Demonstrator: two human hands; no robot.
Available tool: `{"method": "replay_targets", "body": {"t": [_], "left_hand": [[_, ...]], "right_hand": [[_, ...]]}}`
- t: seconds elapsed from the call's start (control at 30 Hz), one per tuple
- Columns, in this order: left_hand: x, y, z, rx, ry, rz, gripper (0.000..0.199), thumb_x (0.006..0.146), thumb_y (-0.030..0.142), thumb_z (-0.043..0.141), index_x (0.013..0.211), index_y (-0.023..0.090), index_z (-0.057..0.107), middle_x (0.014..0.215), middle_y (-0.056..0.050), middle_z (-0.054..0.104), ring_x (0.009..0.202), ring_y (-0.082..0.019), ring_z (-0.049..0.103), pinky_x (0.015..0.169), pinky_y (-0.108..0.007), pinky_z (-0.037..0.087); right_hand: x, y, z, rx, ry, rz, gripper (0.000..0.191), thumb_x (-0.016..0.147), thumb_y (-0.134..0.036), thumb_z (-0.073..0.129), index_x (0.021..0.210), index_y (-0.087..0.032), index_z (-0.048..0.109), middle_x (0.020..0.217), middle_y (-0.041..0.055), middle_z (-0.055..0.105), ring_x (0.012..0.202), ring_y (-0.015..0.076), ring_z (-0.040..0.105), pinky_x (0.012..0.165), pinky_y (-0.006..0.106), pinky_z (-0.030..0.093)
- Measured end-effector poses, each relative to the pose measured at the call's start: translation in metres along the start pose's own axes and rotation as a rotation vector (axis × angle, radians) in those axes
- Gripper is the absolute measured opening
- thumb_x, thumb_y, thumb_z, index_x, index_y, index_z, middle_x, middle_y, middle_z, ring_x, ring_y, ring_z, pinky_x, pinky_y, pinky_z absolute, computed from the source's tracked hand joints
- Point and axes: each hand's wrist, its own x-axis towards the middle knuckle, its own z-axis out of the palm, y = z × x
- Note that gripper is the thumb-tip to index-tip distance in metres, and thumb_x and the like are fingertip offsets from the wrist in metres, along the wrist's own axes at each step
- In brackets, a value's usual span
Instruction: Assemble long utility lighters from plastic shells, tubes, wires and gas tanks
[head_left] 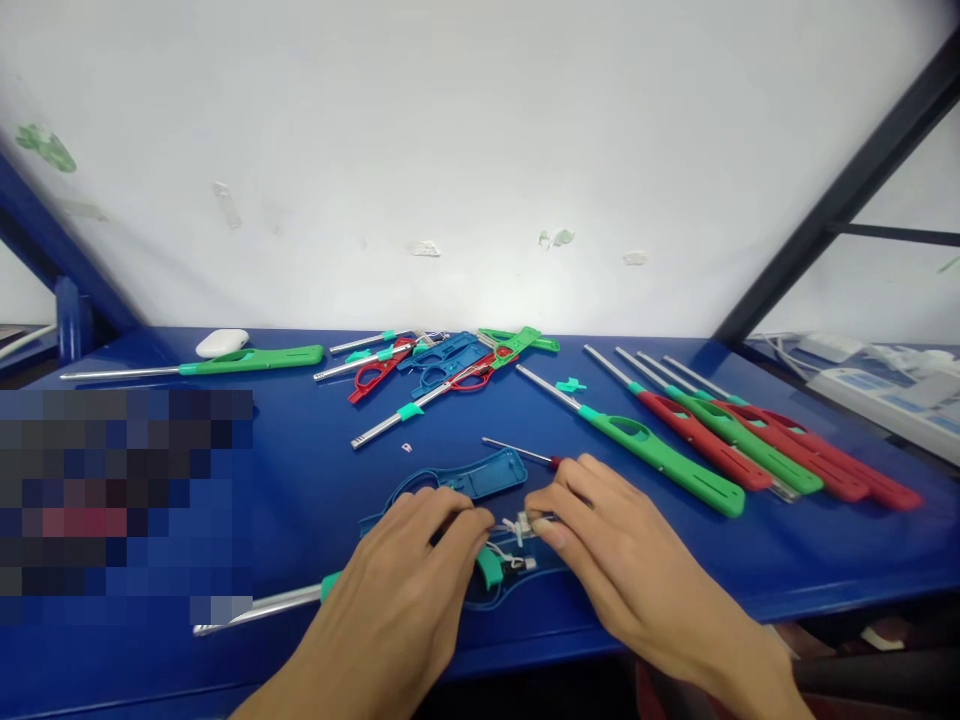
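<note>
An opened long-nosed gas lighter lies at the table's front edge. Its blue shell half [487, 603] holds a green trigger [489, 567] and thin white wires [510, 555], and its metal tube [285, 602] points left. My left hand [420, 560] is closed over the lighter's middle, thumb and forefinger together near the wires. My right hand [600, 540] is closed at the handle end, fingertips at a small whitish part [523, 524]. The other blue shell half [495, 472] lies just behind my hands. A screwdriver [517, 450] with a red handle rests beyond my right hand, partly hidden by it.
Several whole red and green lighters [697, 440] lie at the right. Opened lighters and loose shells [450, 365] are heaped at the back. A green lighter [255, 358] and a white case [222, 343] sit back left. A pixelated patch hides the left side. A white wall stands behind.
</note>
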Motion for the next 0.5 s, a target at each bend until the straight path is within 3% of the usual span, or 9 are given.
{"method": "replay_targets", "body": {"t": [0.3, 0.5], "left_hand": [[-0.002, 0.0027, -0.0032, -0.005, -0.009, 0.034, 0.039, 0.106, -0.001, 0.041, 0.123, 0.02, 0.069, 0.108, 0.0, 0.081, 0.094, -0.022, 0.078, 0.093, -0.039, 0.065], [0.0003, 0.0022, -0.0029, -0.008, -0.005, 0.043, 0.037, 0.107, 0.0, 0.041, 0.122, 0.019, 0.069, 0.108, -0.002, 0.081, 0.093, -0.023, 0.077, 0.087, -0.038, 0.065]], "right_hand": [[-0.0001, 0.001, -0.001, 0.012, -0.004, 0.007, 0.023, 0.121, -0.024, 0.041, 0.116, -0.025, 0.063, 0.101, 0.0036, 0.063, 0.093, 0.0249, 0.061, 0.091, 0.042, 0.048], [0.0004, 0.0008, -0.0024, 0.033, -0.011, 0.016, 0.023, 0.121, -0.023, 0.042, 0.115, -0.025, 0.064, 0.1, 0.0029, 0.063, 0.092, 0.0242, 0.061, 0.09, 0.041, 0.047]]}}
